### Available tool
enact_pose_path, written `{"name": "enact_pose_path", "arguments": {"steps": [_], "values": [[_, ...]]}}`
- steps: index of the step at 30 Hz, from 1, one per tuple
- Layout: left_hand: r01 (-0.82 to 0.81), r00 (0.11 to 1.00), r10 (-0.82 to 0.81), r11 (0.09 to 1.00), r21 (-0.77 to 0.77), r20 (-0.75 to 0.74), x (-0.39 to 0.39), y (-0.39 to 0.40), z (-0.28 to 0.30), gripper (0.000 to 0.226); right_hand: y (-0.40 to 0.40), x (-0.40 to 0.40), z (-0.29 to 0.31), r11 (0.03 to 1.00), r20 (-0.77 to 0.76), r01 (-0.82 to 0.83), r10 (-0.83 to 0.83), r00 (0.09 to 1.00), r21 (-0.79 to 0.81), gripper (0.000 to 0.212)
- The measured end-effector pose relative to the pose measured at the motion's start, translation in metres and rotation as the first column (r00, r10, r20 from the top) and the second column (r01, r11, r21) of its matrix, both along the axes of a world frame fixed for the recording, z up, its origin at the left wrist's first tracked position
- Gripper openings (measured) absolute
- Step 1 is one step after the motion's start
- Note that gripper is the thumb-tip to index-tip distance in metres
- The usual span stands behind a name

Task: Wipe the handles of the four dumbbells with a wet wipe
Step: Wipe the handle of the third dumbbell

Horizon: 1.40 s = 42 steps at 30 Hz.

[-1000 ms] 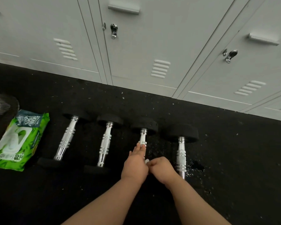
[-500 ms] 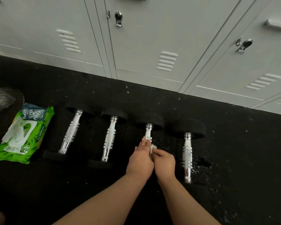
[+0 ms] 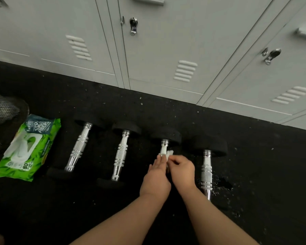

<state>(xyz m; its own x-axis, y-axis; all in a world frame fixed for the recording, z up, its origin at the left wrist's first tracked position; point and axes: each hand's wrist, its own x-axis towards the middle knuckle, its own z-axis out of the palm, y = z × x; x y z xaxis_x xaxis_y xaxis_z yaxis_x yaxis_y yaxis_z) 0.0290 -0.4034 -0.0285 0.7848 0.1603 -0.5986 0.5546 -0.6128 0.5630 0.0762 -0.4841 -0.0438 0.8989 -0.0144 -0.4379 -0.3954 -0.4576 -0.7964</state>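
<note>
2 hands met mid-frame: right hand [image 3: 183,171] pinched a crumpled white wet wipe [image 3: 168,154] on the third chrome-handled black dumbbell [image 3: 165,140]; left hand [image 3: 156,175] lay flat, fingers straight.

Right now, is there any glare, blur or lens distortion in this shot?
Head view: glare whitens the chrome handles, strongest on the leftmost dumbbell; the wide lens bends the lockers so their edges lean; the hands, left and right, with the wipe, are slightly soft; the floor is dim.

Third dumbbell handle [image 3: 164,147] lower half hidden under both hands, wet wipe [image 3: 169,153] mostly covered, mesh object [image 3: 0,121] cropped at left edge
</note>
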Motion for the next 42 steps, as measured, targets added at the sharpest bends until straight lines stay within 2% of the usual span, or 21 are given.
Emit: {"name": "enact_pose_path", "arguments": {"steps": [2, 5, 9, 13, 15, 17, 18, 20, 23, 25, 28, 31, 33, 35, 38, 40, 42], "values": [[0.018, 0.999, -0.019, 1.000, 0.022, 0.032, 0.001, 0.000, 0.003, 0.073, 0.009, 0.020, -0.001, 0.999, 0.033, 0.051, -0.051, 0.998, 0.008, 0.011], [0.019, 0.999, -0.021, 0.999, 0.032, 0.039, 0.000, 0.002, 0.003, 0.072, 0.013, 0.020, -0.004, 0.990, -0.037, 0.119, -0.117, 0.992, 0.075, 0.013], [-0.010, 1.000, 0.010, 1.000, 0.017, 0.005, -0.002, 0.001, -0.003, 0.066, 0.003, -0.010, 0.003, 0.993, -0.072, 0.082, -0.076, 0.995, 0.085, 0.026], [-0.008, 1.000, 0.008, 1.000, 0.018, 0.006, 0.000, -0.002, -0.002, 0.068, 0.008, 0.012, -0.002, 0.994, -0.059, 0.099, -0.097, 0.994, 0.041, 0.011], [-0.006, 1.000, 0.006, 0.999, 0.034, 0.011, 0.000, -0.001, -0.001, 0.070, 0.010, 0.027, -0.005, 0.965, -0.150, 0.224, -0.203, 0.968, 0.139, 0.011], [-0.007, 1.000, 0.006, 0.999, 0.045, 0.012, 0.000, 0.000, -0.001, 0.070, 0.011, 0.031, -0.007, 0.858, -0.366, 0.410, -0.290, 0.884, 0.309, 0.012], [-0.004, 1.000, 0.004, 0.999, 0.047, 0.010, 0.000, 0.000, -0.002, 0.070, 0.011, 0.030, -0.008, 0.800, -0.472, 0.476, -0.282, 0.835, 0.364, 0.015], [-0.005, 1.000, 0.005, 0.999, 0.049, 0.005, 0.001, -0.002, -0.001, 0.068, 0.010, 0.020, -0.008, 0.782, -0.607, 0.467, -0.147, 0.781, 0.413, 0.020], [0.002, 1.000, -0.002, 0.998, 0.067, 0.000, 0.001, -0.003, -0.001, 0.067, 0.001, 0.010, -0.006, 0.766, -0.687, 0.414, 0.050, 0.725, 0.492, 0.032], [0.008, 1.000, -0.008, 0.998, 0.059, -0.012, 0.000, -0.003, 0.000, 0.067, -0.004, 0.015, -0.005, 0.808, -0.684, 0.327, 0.124, 0.719, 0.490, 0.040], [0.023, 0.999, -0.022, 0.999, 0.038, -0.027, 0.003, -0.002, 0.000, 0.072, -0.006, 0.018, -0.001, 0.953, -0.658, 0.043, 0.174, 0.732, 0.300, 0.036], [0.019, 1.000, -0.018, 0.999, 0.033, -0.021, 0.002, -0.002, 0.001, 0.075, -0.008, 0.004, 0.007, 0.971, -0.651, -0.191, 0.240, 0.720, 0.146, 0.022], [0.001, 1.000, -0.001, 1.000, 0.018, -0.010, 0.002, -0.001, 0.003, 0.074, -0.012, -0.006, 0.007, 0.958, -0.586, -0.279, 0.266, 0.765, 0.070, 0.027], [-0.021, 1.000, 0.021, 1.000, -0.002, 0.023, 0.001, 0.002, 0.003, 0.067, -0.016, -0.008, 0.013, 0.957, -0.504, -0.290, 0.262, 0.823, 0.024, 0.024], [-0.041, 0.995, 0.044, 0.998, -0.039, 0.087, -0.002, 0.005, 0.004, 0.057, -0.020, 0.001, 0.027, 0.991, -0.394, -0.134, 0.128, 0.910, 0.012, 0.019], [-0.172, 0.976, 0.185, 0.978, -0.114, 0.112, -0.001, 0.011, 0.002, 0.049, -0.019, 0.009, 0.037, 0.998, -0.323, -0.066, 0.068, 0.944, 0.018, 0.027], [-0.362, 0.908, 0.404, 0.890, -0.278, 0.109, 0.002, 0.019, 0.008, 0.038, -0.015, 0.012, 0.046, 0.991, -0.306, -0.085, 0.111, 0.945, 0.099, 0.033]]}}
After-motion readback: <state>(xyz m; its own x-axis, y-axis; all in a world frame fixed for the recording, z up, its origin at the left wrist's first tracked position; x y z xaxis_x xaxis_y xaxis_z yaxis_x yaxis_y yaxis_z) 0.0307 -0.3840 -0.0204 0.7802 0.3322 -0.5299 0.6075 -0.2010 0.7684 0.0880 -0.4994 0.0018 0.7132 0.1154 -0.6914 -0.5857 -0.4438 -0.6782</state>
